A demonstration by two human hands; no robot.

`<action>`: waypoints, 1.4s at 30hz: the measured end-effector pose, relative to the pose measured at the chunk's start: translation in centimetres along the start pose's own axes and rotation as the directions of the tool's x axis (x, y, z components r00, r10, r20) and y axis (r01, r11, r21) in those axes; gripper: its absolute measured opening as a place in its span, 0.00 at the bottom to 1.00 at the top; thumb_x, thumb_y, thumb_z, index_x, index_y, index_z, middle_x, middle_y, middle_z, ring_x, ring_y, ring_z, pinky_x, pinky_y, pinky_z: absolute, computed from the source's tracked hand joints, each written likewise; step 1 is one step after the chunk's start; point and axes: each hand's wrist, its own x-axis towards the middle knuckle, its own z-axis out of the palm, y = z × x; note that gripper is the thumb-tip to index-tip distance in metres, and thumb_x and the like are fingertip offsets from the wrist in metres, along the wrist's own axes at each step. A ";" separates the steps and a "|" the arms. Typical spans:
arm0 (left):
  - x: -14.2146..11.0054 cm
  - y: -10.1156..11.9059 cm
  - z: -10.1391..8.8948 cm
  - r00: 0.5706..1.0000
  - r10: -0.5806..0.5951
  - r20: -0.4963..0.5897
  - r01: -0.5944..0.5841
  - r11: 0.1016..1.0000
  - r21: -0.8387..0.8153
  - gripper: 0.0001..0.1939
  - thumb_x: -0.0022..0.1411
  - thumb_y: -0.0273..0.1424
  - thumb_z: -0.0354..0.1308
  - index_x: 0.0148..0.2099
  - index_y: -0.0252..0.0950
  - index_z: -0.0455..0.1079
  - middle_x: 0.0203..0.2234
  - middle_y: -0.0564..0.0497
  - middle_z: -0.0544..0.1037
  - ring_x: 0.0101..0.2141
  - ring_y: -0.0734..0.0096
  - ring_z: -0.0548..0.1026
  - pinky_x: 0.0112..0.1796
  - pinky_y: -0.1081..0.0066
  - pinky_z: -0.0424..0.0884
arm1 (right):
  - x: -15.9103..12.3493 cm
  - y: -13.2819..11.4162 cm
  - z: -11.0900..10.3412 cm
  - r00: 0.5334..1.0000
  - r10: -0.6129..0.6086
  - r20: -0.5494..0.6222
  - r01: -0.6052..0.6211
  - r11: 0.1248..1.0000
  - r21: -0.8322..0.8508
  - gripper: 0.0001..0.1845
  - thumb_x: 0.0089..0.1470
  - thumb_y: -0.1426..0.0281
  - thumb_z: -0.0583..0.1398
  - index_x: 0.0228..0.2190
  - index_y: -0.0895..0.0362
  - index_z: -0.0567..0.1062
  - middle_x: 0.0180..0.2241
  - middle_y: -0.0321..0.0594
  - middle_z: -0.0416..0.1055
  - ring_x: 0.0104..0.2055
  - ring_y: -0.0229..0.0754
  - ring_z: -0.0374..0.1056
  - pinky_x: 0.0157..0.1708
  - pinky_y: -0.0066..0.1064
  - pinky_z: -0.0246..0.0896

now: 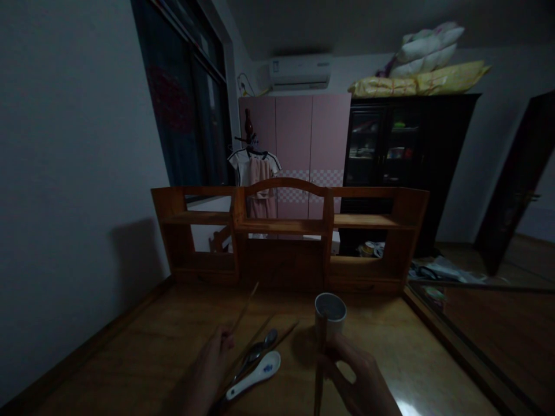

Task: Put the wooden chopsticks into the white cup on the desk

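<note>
Wooden and thin, the chopstick [244,309] pinched in my left hand [214,361] slants up-right over the tabletop [143,352], while my right hand [358,378] clasps another chopstick [321,364] upright beside the cup [330,312].

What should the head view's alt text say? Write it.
Dim room: the left hand lifts a chopstick over a wooden desk, the right hand holds another chopstick beside a white cup. Spoons lie between them.
</note>
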 end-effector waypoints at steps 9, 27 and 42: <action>-2.3 6.8 -2.4 0.994 0.000 -0.113 -0.047 0.912 -0.408 0.22 0.58 0.48 0.54 0.45 0.36 0.68 0.38 0.46 0.81 0.41 0.60 0.79 0.41 0.67 0.73 | -0.3 0.7 0.4 0.999 0.000 -0.036 0.000 1.000 0.026 0.06 0.61 0.67 0.55 0.36 0.54 0.72 0.31 0.38 0.73 0.32 0.40 0.71 0.32 0.28 0.66; -9.1 12.5 7.0 0.945 0.192 0.264 0.020 0.773 -0.634 0.07 0.49 0.35 0.65 0.29 0.37 0.77 0.26 0.51 0.81 0.32 0.63 0.79 0.33 0.73 0.72 | -0.3 -1.1 -0.3 0.996 0.087 -0.003 -0.086 0.992 0.093 0.03 0.60 0.72 0.57 0.37 0.55 0.71 0.33 0.37 0.71 0.34 0.39 0.69 0.35 0.28 0.63; -8.9 12.2 8.1 0.909 0.251 0.333 0.052 0.725 -0.687 0.07 0.50 0.31 0.63 0.33 0.40 0.81 0.31 0.50 0.84 0.34 0.61 0.80 0.38 0.71 0.73 | -0.3 -1.1 -0.4 0.992 0.123 -0.007 -0.122 0.989 0.083 0.03 0.60 0.70 0.58 0.34 0.55 0.72 0.31 0.37 0.71 0.34 0.40 0.70 0.34 0.27 0.63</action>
